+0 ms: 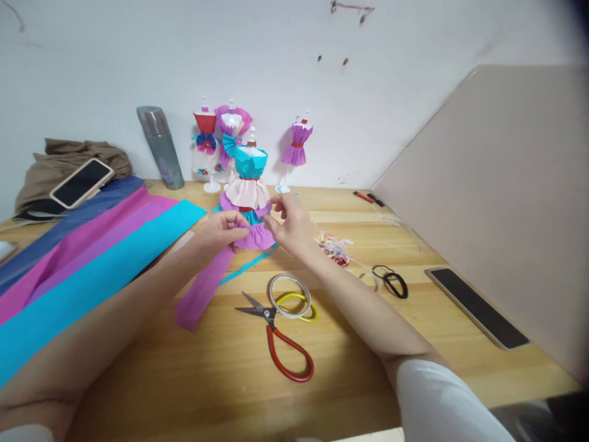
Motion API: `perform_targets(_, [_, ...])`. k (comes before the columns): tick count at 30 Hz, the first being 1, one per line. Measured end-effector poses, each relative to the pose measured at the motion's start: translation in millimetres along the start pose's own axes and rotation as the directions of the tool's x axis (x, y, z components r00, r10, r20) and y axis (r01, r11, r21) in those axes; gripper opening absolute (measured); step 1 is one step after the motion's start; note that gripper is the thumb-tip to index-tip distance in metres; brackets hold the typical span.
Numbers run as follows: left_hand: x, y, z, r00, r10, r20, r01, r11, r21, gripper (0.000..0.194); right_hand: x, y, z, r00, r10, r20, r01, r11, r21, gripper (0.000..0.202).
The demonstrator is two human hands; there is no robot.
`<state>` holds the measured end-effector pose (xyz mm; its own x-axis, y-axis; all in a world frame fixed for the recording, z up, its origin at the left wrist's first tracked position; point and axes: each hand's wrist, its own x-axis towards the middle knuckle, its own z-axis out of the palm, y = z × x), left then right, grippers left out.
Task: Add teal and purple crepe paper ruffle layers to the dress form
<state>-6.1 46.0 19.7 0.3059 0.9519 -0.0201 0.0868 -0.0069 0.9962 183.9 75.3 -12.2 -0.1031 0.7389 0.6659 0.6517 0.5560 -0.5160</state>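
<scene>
My left hand (219, 232) is closed, thumb and fingers pinching a gathered ruffle of purple crepe paper (257, 237) low on a small dressed mannequin (251, 163). The mannequin stands upright in a turquoise top and a pale pink tiered skirt. From the ruffle, a loose purple strip (205, 294) trails onto the table. My right hand (294, 226) is at the skirt's right side, fingers curved with thumb and index apart; its thumb tip is close to the ruffle's edge. Whether it touches the paper I cannot tell. A thin turquoise strip (246, 267) lies below.
Open scissors (289, 359) and a roll of tape (271, 288) lie in front. Several dressed mannequins (298, 142) and a bottle (161, 147) stand by the wall. Crepe sheets (138, 242) and a phone (83, 183) are left; scraps (334, 248), black bands (391, 282) and a dark slab (476, 307) right.
</scene>
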Motion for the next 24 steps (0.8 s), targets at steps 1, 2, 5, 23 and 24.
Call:
perform_targets(1, [-1,2,-0.2,1.0,-0.01,0.005,0.01,1.0,0.01,0.018,1,0,2,0.999,-0.033,-0.017,0.032,0.998,-0.062,0.021])
perform_targets(2, [-2,3,-0.2,1.0,-0.026,0.017,0.025,0.999,0.029,0.017,2,0,4,0.998,-0.062,-0.026,0.058,0.991,-0.116,0.021])
perform_targets(5, [-4,9,0.5,0.995,-0.082,0.061,0.074,0.99,0.118,0.01,4,0,8,0.993,-0.118,-0.024,0.109,0.966,-0.235,0.015])
perform_targets(23, [9,33,5.6,0.983,0.014,-0.185,0.007,0.994,0.112,0.008,38,-7,-2,0.946,0.298,0.125,-0.314,0.759,0.571,0.023])
perform_targets(24, [11,32,4.0,0.977,0.036,-0.21,-0.009,0.991,0.13,0.009,39,-7,-3,0.941,0.309,0.136,-0.328,0.739,0.588,0.024])
